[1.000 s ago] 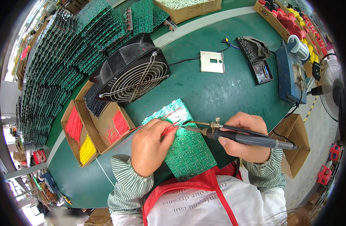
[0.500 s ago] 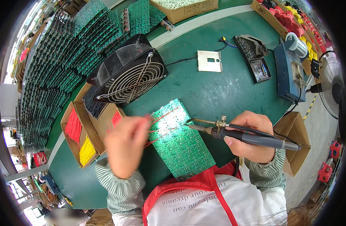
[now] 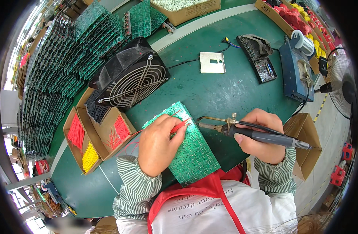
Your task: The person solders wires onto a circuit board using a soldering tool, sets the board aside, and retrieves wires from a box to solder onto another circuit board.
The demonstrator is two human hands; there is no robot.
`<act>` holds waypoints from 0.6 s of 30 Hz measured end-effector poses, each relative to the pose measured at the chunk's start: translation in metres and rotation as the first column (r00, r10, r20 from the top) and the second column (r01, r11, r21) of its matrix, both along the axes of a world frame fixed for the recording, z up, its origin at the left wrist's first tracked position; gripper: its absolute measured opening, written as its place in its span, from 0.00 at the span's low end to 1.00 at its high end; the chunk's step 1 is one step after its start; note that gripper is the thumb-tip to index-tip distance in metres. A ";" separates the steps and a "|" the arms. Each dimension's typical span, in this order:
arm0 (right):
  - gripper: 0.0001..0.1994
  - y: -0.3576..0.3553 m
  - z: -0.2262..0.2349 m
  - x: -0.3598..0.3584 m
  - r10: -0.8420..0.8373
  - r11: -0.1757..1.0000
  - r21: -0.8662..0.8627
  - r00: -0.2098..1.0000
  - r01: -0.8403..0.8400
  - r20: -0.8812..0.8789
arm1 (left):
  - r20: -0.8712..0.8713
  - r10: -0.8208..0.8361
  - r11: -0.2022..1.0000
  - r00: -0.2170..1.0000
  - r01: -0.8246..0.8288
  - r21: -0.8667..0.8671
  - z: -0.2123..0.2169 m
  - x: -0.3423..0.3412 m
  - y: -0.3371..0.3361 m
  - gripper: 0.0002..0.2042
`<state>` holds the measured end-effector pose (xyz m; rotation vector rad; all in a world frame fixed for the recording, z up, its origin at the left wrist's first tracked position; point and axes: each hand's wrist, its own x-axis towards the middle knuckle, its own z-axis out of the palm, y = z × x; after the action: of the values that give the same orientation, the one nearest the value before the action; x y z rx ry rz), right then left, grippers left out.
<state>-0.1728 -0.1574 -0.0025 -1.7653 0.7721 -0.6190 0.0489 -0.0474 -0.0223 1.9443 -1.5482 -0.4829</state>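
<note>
Green bench [image 3: 225,93] crowded; circuit board [image 3: 194,156] under left hand [image 3: 157,146].

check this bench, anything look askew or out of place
The green circuit board lies skewed to the table edge, its near corner jutting past the green table toward the apron. The left hand rests on it pinching a red wire; the right hand holds a soldering iron. No spills or damage show.

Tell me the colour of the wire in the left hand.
Red: the wire pinched by the left hand, clearest in the head view.
</note>
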 end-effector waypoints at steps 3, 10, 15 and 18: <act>0.09 0.000 -0.001 0.002 -0.009 1.000 0.016 1.000 0.009 0.019 | 0.000 -0.004 1.000 1.000 0.004 0.008 -0.002 0.001 -0.001 0.06; 0.08 -0.004 -0.003 0.004 0.003 1.000 0.015 1.000 -0.002 -0.014 | -0.016 0.014 0.999 1.000 -0.013 0.049 -0.001 0.000 -0.003 0.07; 0.09 -0.001 0.001 0.003 -0.012 1.000 0.014 1.000 0.012 0.008 | -0.011 0.016 0.998 1.000 -0.015 0.067 0.002 -0.001 -0.002 0.06; 0.09 -0.002 0.003 0.000 -0.007 1.000 -0.007 1.000 0.008 0.025 | -0.015 0.014 0.999 1.000 -0.014 0.034 0.001 0.000 0.001 0.05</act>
<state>-0.1731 -0.1592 0.0003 -1.7591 0.7607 -0.6481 0.0488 -0.0467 -0.0210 1.9713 -1.5247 -0.5205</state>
